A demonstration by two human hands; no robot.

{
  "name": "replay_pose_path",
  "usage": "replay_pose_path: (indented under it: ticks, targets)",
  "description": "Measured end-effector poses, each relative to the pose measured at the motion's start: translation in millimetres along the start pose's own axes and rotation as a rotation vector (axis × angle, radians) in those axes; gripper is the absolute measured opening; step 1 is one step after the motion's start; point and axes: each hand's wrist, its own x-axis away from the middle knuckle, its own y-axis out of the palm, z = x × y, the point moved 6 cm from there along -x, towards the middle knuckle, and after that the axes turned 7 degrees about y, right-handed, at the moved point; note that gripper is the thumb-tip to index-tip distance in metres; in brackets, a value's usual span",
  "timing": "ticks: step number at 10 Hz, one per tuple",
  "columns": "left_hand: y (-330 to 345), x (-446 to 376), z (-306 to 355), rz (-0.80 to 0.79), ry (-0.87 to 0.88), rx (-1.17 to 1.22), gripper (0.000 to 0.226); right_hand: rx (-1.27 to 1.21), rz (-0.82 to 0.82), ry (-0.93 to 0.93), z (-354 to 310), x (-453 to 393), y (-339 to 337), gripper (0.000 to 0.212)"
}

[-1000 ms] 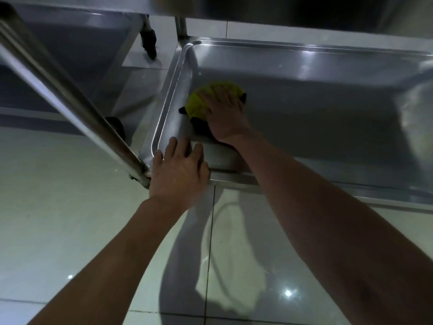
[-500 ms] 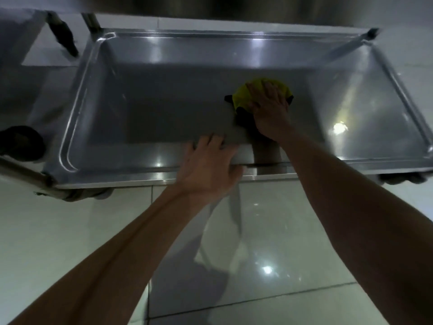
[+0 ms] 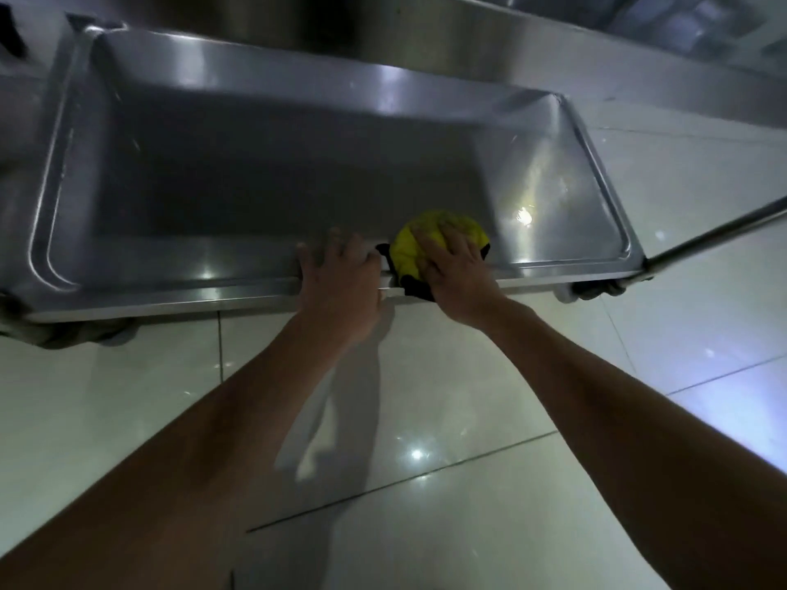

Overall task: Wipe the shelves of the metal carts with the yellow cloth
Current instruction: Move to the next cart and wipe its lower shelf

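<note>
Flat right hand presses bunched yellow cloth on shiny steel shelf; left hand open.

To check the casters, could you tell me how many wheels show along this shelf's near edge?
2: the left wheel under the near-left corner, the right wheel under the near-right corner; far ones may be hidden by the shelf.

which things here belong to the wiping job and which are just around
In the job: yellow cloth, under the right hand; cart shelf; left hand resting on its front rim.
Just around: tiled floor; cart wheel; metal bar at the right.
</note>
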Motion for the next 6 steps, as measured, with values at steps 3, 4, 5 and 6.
replay_pose_path:
  ticks: [3,4,5,6]
  targets:
    - [-1,17,-8,-0.152,0.112,0.076,0.088,0.204,-0.240,-0.086,-25,11,4,0.047]
    - [2,21,-22,-0.093,0.089,0.050,0.084,0.185,-0.052,-0.257,-44,10,11,0.035]
    - [-2,15,-26,-0.046,0.050,0.063,0.082,0.126,-0.009,-0.161,-33,-10,11,0.054]
    - [-5,11,-22,-0.064,0.011,0.009,0.074,0.103,0.013,-0.239,-29,-18,14,0.055]
